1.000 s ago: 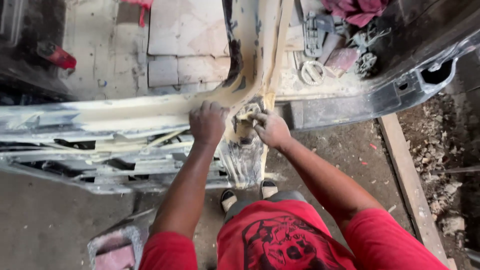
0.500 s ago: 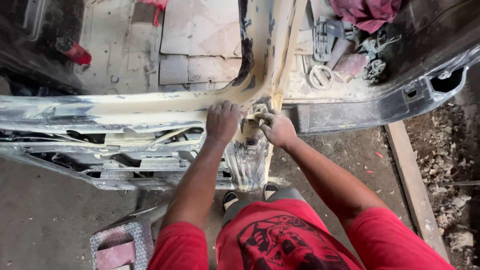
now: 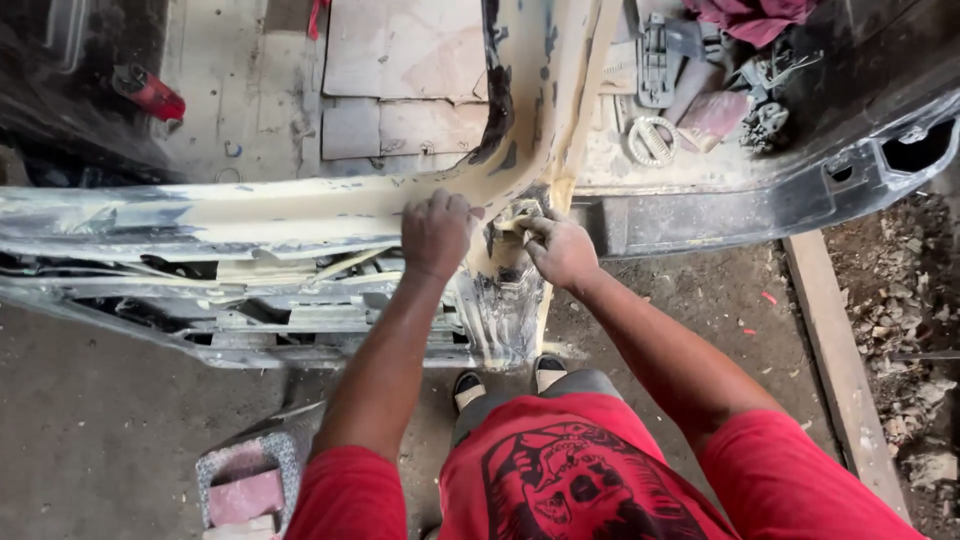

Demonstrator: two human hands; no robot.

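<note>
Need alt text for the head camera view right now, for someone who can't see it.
Seen from above, a person's left hand and right hand press against the filler-smeared pillar of a stripped car body; the right hand pinches a small yellowish piece, perhaps sandpaper. Loose parts and a red can lie on the car floor.

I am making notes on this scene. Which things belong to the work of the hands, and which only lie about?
In use:
- left hand on the filler-coated car body pillar
- right hand holding a small sanding piece

Lying about:
- red can
- pink block
- metal ring
- red cloth
</note>
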